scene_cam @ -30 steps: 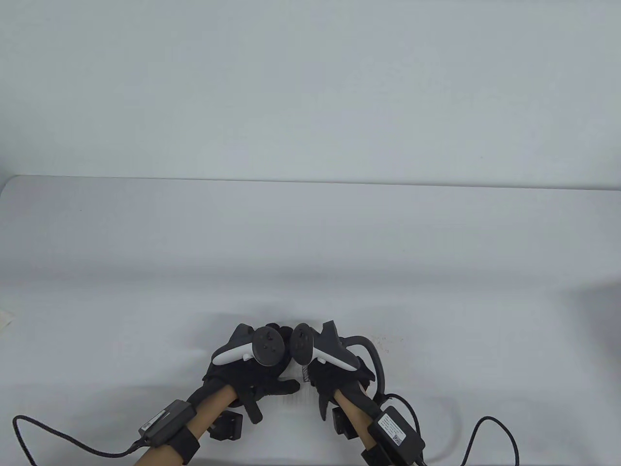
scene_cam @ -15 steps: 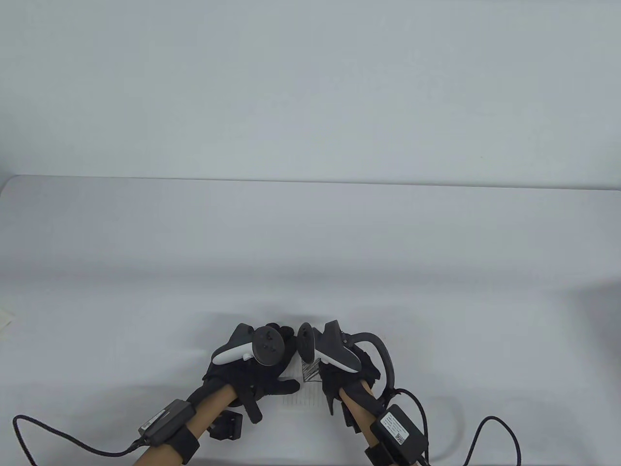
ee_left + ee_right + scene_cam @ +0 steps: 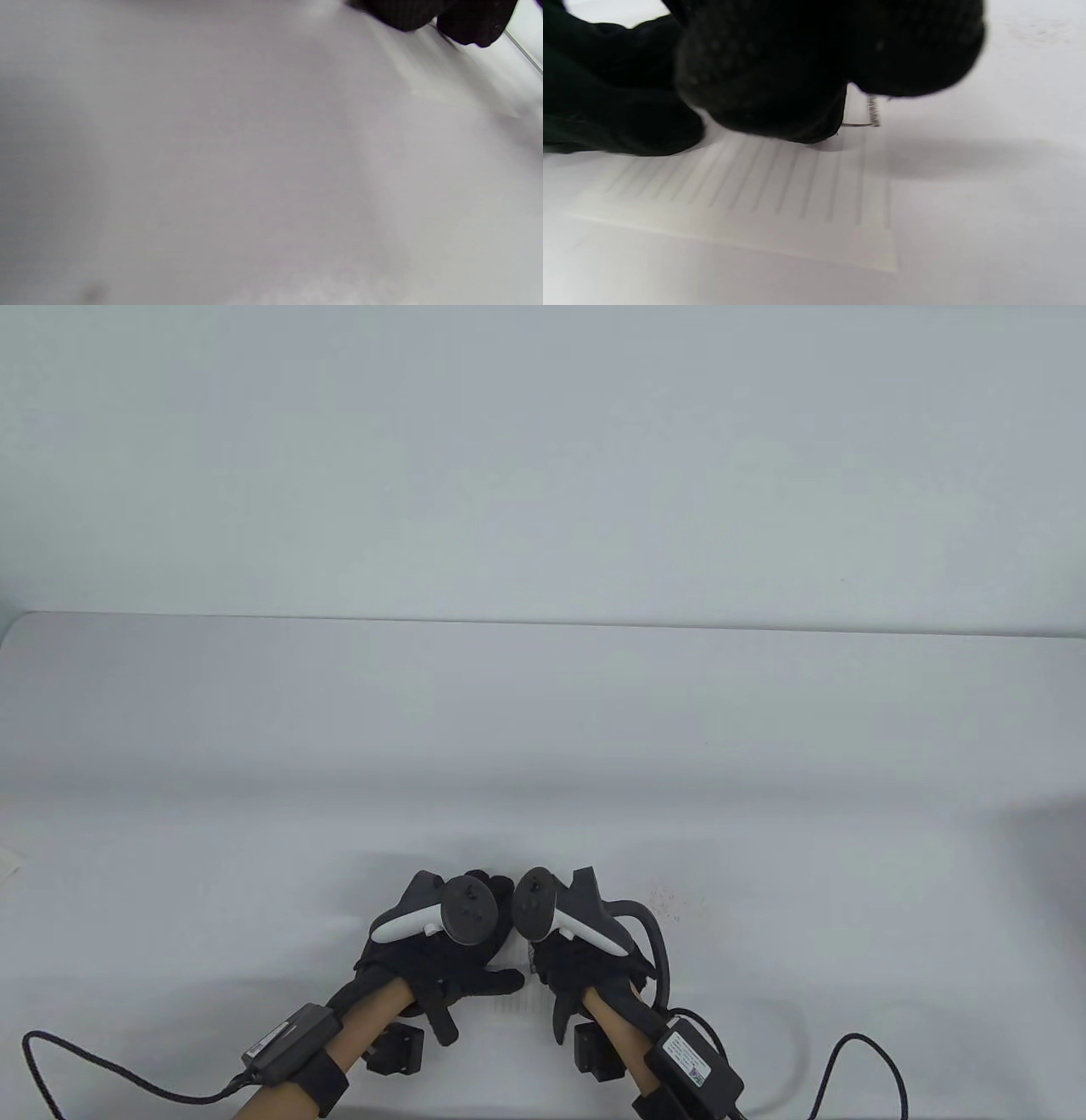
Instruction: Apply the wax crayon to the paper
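Observation:
A small lined paper [image 3: 519,1003] lies on the white table near its front edge; it also shows in the right wrist view [image 3: 780,199]. My left hand [image 3: 441,959] rests flat on the paper's left part, thumb stretched along it. My right hand [image 3: 568,963] is bunched tight on the paper's right part, fingers curled down [image 3: 797,72]. The crayon is hidden inside those fingers. A grey scribble [image 3: 873,111] shows on the paper just beside them. The left wrist view shows only bare table and the left hand's fingertips [image 3: 424,15].
Reddish specks [image 3: 666,903] dot the table right of the hands. Black cables [image 3: 848,1052] trail from both wrists along the front edge. A beige scrap [image 3: 8,865] sits at the left edge. The table's far edge [image 3: 543,621] meets a white wall.
My right hand swung to the right, baring a grey scribble on the paper, then came back left over it. My left hand has stayed still on the paper.

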Demonstrator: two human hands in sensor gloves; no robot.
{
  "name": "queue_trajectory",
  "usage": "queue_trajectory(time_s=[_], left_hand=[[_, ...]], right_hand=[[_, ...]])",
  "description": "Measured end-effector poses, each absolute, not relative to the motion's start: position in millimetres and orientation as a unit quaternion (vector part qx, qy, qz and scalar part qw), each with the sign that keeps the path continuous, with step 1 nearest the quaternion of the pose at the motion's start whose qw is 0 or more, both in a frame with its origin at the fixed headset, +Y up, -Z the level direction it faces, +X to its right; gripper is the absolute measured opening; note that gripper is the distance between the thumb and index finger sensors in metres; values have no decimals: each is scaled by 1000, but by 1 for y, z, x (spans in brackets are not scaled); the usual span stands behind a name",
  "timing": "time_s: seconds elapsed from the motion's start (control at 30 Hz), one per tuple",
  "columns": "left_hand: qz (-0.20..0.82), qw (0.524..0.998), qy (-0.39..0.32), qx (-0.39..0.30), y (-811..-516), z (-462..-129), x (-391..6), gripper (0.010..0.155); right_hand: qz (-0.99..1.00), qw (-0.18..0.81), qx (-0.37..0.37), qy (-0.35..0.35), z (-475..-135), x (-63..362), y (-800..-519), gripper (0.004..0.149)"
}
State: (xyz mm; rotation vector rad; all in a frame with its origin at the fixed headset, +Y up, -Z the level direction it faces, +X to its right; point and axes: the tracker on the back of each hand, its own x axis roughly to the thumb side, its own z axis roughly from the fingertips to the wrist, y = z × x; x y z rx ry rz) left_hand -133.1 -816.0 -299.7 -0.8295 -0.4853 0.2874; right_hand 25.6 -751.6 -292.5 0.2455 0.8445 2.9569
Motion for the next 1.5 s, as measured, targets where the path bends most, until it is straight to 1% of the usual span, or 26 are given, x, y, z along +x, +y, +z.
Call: queue_trajectory(time_s=[0.03,0.1,0.2,0.23,0.27,0.33,0.4,0.5,0.57,0.6,0.67,0.7,0.73,0.87,0.9,0.97,1.0,1.03,1.07,1.2,1.23,1.3,1.37,1.4,1.47,1.5], left_hand=[[137,877,-233,-398,-816,-300,-133,89],[137,877,-233,-398,-816,-300,-133,89],[136,876,-233,-399,-816,-300,-133,89],[137,876,-233,-399,-816,-300,-133,89],[136,877,-233,-398,-816,-300,-133,89],[136,877,-233,-398,-816,-300,-133,89],[136,877,-233,-397,-816,-300,-133,89],[136,877,-233,-398,-816,-300,-133,89],[136,876,-233,-399,-816,-300,-133,89],[136,876,-233,-399,-816,-300,-133,89],[136,876,-233,-399,-816,-300,-133,89],[136,877,-233,-398,-816,-299,-133,89],[136,877,-233,-398,-816,-300,-133,89],[137,876,-233,-398,-816,-300,-133,89],[136,876,-233,-399,-816,-300,-133,89],[137,876,-233,-399,-816,-300,-133,89],[137,876,-233,-399,-816,-300,-133,89],[137,876,-233,-399,-816,-300,-133,89],[137,877,-233,-398,-816,-299,-133,89],[137,876,-233,-398,-816,-300,-133,89],[137,876,-233,-399,-816,-300,-133,89],[137,876,-233,-399,-816,-299,-133,89],[137,877,-233,-398,-816,-299,-133,89],[137,877,-233,-398,-816,-299,-133,89],[137,877,-233,-398,-816,-299,-133,89],[137,877,-233,-398,-816,-299,-133,89]], right_hand=[[960,20,65,270,-294,29,-751,38],[976,-56,6,210,-302,40,-749,39],[980,-40,15,192,-300,40,-748,40],[978,-15,41,205,-297,37,-749,40],[965,30,73,249,-294,32,-750,40],[948,74,81,298,-289,26,-754,41],[954,33,64,290,-293,29,-752,41],[970,-27,1,240,-301,43,-749,41],[974,-22,18,226,-298,41,-749,41],[969,0,59,240,-295,36,-749,41],[951,59,92,290,-290,28,-752,41],[947,69,86,301,-288,26,-753,41],[951,37,73,299,-289,27,-752,40],[968,-31,1,248,-298,42,-749,40],[971,-36,1,235,-298,41,-748,40],[973,-14,57,223,-292,33,-748,40],[960,29,100,261,-290,28,-751,40],[949,58,103,291,-289,24,-754,40],[949,61,83,296,-289,24,-754,40],[974,-27,7,225,-297,37,-750,40],[977,-43,6,211,-297,36,-749,40],[977,-41,47,205,-292,30,-749,41],[960,36,100,260,-289,23,-753,41],[957,51,87,273,-287,22,-754,41],[965,4,71,252,-291,27,-752,41],[971,-31,37,233,-293,32,-750,41]])
